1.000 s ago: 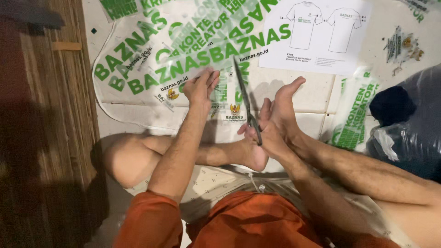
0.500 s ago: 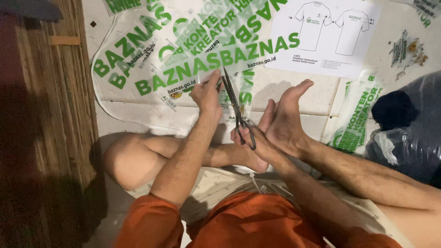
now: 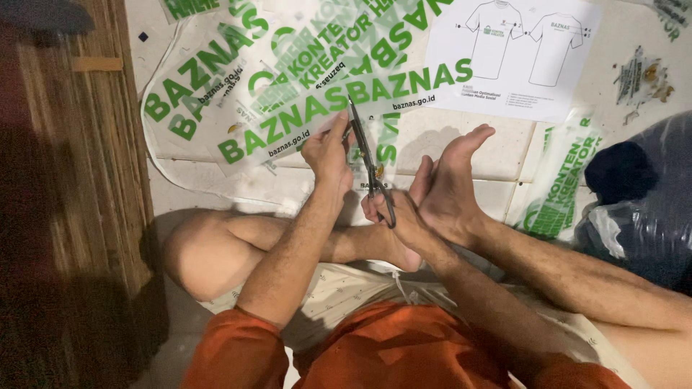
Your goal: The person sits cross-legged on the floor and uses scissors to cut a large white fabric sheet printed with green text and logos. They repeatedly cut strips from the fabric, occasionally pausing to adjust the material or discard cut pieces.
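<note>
- The scissors are gripped in the right hand, fingers closed through the loops, blades pointed up and away from the body.
- The long axis of the scissors is seen running nearly straight ahead of the right hand, tilted slightly leftward at the tip.
- The blades appear barely parted; how far exactly cannot be told.
- The clear printed film with green lettering is pinched at its near edge by the left hand, thumb and fingers pressed together on the sheet.
- The film is found directly beyond both hands, spread on the tiled floor, its lettered strip lying crosswise to the blades.
- The blade tips are placed just right of the left hand's pinch, touching or right at the film's edge.
- The left hand is the nearer one to the film; the right hand sits behind it, closer to the body.
- A bare foot is raised just right of the right hand, touching it.
- A white sheet with shirt drawings is seen farther ahead and to the right, and a dark plastic bag well off to the right.
</note>
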